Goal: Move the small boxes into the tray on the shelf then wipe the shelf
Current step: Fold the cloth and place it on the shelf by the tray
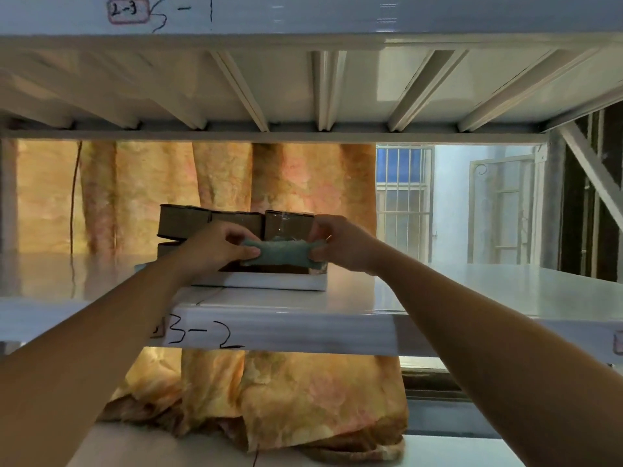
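- Curtain [135, 197] fabric hangs behind the rack on the left side, orange and blotchy, soft folds, nothing to do with the job.
- Left hand [215, 247] is pinched shut on the left end of the cloth [279, 252], thumb underneath and fingers curled over the top.
- Small boxes [236, 224] sit stacked in the tray [269, 281] already, brown cardboard, squared corners, look light and stiff. One has a shiny strip of tape on it. So I'd guess the moving part is done.
- Tray is a shallow white thing, low rim, resting on the shelf [472, 291] near the front edge.
- Cloth is held stretched between both hands, just in front of the boxes and above the tray. Teal, nubbly like terry, folded into a pad. Should be soft and floppy, weighs nothing, so gripping the ends or bunching it in one palm works best.
- Right hand [340, 244] is closed on the right end of the cloth, same pinch.
- Shelf itself is smooth painted metal, glossy, pale, probably slick enough to wipe easily. Bare stretch off to the right.
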`<state>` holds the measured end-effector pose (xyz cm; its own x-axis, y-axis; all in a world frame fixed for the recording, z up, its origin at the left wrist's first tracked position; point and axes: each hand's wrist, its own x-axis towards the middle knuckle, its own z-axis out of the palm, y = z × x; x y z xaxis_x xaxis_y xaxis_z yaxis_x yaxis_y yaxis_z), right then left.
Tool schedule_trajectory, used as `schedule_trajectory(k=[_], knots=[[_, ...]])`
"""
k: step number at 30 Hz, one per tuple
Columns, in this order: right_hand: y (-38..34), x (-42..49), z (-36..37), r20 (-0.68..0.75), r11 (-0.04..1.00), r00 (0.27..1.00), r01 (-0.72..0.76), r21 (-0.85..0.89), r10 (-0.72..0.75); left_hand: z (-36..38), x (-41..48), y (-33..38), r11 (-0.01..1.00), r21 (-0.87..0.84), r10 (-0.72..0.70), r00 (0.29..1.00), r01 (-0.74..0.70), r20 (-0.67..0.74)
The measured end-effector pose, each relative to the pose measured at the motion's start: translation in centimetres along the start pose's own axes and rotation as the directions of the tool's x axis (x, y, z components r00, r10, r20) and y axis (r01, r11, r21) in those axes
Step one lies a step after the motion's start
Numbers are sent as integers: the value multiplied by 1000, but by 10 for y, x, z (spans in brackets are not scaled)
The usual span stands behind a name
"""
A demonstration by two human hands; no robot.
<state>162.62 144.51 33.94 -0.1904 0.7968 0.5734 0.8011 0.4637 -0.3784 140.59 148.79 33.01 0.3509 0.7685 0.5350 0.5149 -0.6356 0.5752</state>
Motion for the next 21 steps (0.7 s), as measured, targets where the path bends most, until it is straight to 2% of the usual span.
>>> schedule_trajectory(k=[2, 8, 15, 21], knots=[[1, 2, 7, 14, 995, 1000, 29, -94, -28, 0, 0, -8, 1000, 8, -22, 1000, 22, -15], [10, 5, 21, 83, 979, 995, 71, -192, -56, 10, 4, -27, 995, 101, -14, 999, 17, -29], [17, 3, 23, 55, 979, 998, 50, -199, -40, 10, 6, -29, 993, 108, -42, 999, 38, 30], [14, 0, 22, 40, 985, 999, 3, -175, 4, 12, 3, -30, 988, 153, -16, 1000, 19, -19]])
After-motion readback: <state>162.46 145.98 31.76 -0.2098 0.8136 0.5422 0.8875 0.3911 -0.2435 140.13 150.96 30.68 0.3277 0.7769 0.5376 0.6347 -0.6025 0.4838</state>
